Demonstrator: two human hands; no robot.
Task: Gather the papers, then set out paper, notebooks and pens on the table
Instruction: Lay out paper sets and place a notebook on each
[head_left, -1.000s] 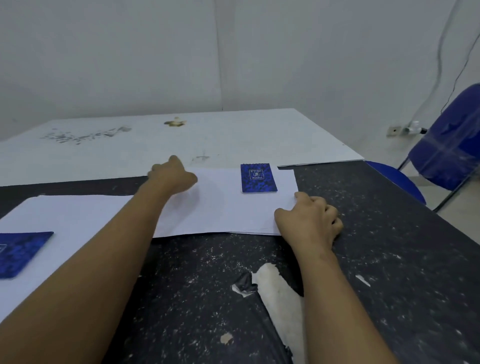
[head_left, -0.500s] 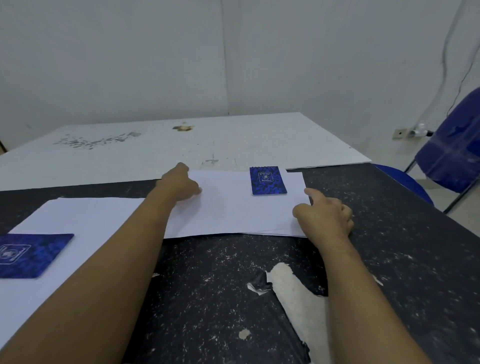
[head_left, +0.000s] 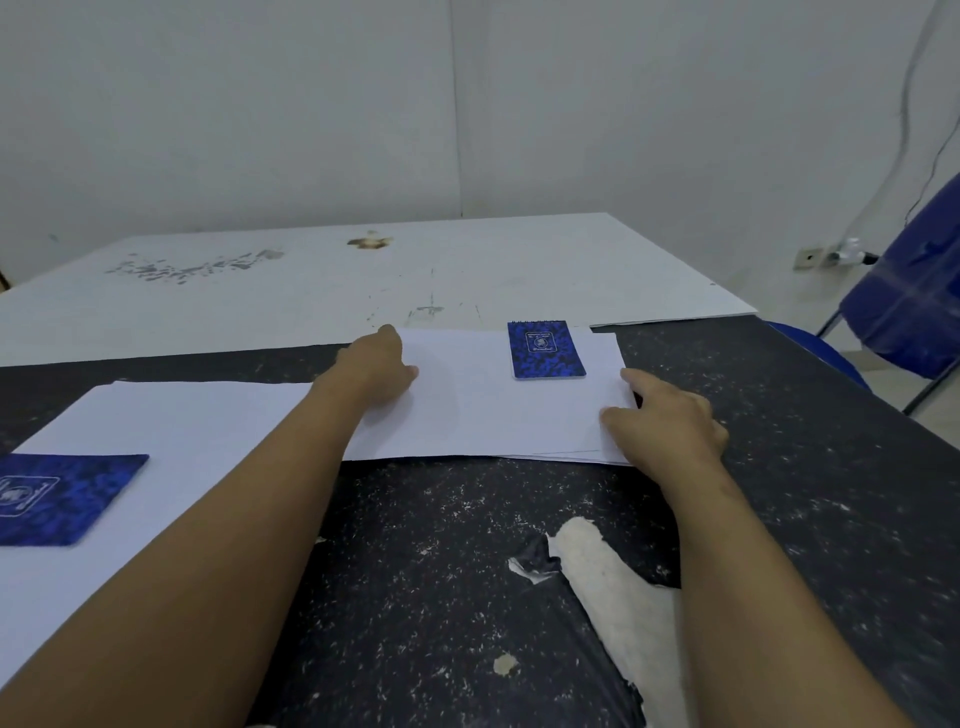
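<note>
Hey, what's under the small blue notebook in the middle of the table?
White paper: the notebook lies on a loose stack, several sheet edges showing at its near right corner. Whatever lies beneath the stack is covered.

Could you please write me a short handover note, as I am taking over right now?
Left hand rests on the far paper, left part; finger pose hidden.
Right hand at that paper's right edge, index finger straight, thumb on top; a pinch is unclear.
Far notebook lies on the far paper; near notebook lies on the near paper, on the table.
Done: two places have paper and notebook.
Left: square the far paper, add pens; none in view.
</note>
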